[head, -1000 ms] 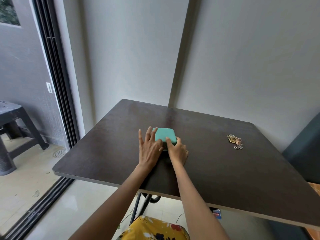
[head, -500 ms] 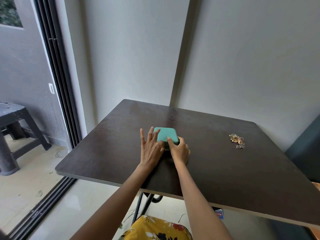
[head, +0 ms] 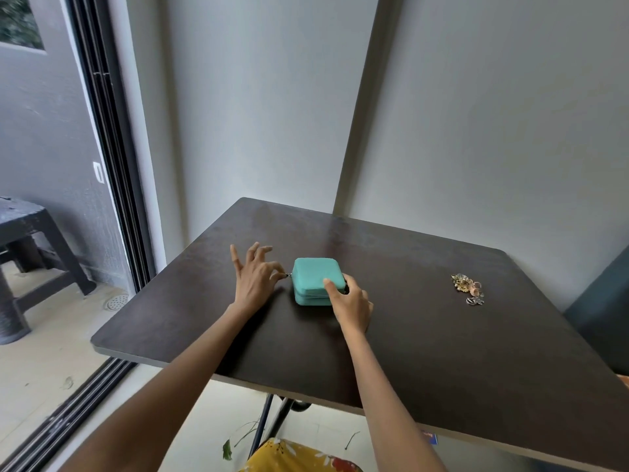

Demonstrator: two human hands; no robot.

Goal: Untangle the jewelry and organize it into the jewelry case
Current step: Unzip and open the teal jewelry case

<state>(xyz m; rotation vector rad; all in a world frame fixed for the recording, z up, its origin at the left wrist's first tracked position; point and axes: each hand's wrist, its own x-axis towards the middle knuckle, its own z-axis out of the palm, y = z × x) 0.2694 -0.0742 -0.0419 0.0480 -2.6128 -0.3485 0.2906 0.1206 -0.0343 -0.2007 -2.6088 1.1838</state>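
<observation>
Observing the head view, we take the teal jewelry case [head: 315,279] as our landmark: it lies flat and zipped shut on the dark counter [head: 425,352], roughly mid-counter and a little toward the far edge.

Left hand [head: 253,282]: just beside the case's left side. We note thumb and forefinger pinched together on the small metal zipper pull [head: 288,275] at the case's left edge; the other fingers [head: 253,250] are spread and lifted away from the case. So the left grip is clamped on the pull.

Right hand [head: 352,303]: at the case's near right corner. We see the forefinger laid on the lid and the remaining fingers curled round the right side wall, the thumb hidden from us. We record this grip as clamped on the case itself, heel of the hand low over the counter.

Tangled jewelry [head: 468,289]: a small heap of gold- and silver-coloured pieces, well apart from the case, off to its right on the same counter, near the right edge. Individual pieces are too small for us to tell.

Beyond the case stands a pale wall [head: 272,114]. Far to the case's left, past a sliding door track [head: 112,158], we see a dark stool [head: 37,240] on a tiled floor.
</observation>
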